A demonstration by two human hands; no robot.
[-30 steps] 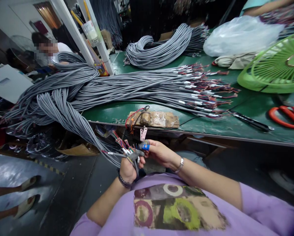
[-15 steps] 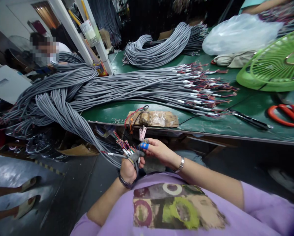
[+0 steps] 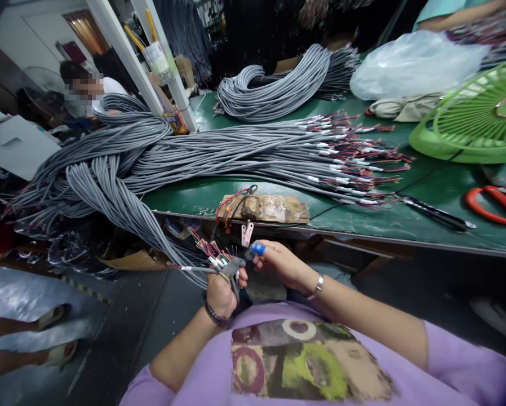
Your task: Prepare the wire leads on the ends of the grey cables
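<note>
My left hand [image 3: 223, 290] is wrapped round the ends of several grey cables [image 3: 181, 264], with grey covering on its thumb. White sleeves and thin coloured wires [image 3: 206, 246] fan out above the fist. Just to its right, my right hand [image 3: 280, 262] is closed in a pinch, with blue tape round one finger and a grey covering on a fingertip. Whether anything lies between those fingertips cannot be made out. A pale pink clip [image 3: 247, 234] hangs above it from a wooden block [image 3: 274, 208] at the table's edge.
Long bundles of grey cable [image 3: 219, 146] lie along the green table [image 3: 422, 225]. At the right are black-handled tweezers or a cutter [image 3: 434, 211], orange-handled scissors [image 3: 496, 204] and a green fan [image 3: 476, 113]. A co-worker [image 3: 88, 84] is at the far left.
My right hand has drawn away to the right from the wires and my left thumb, leaving a small gap. The left hand keeps its grip. The view has shifted slightly.
</note>
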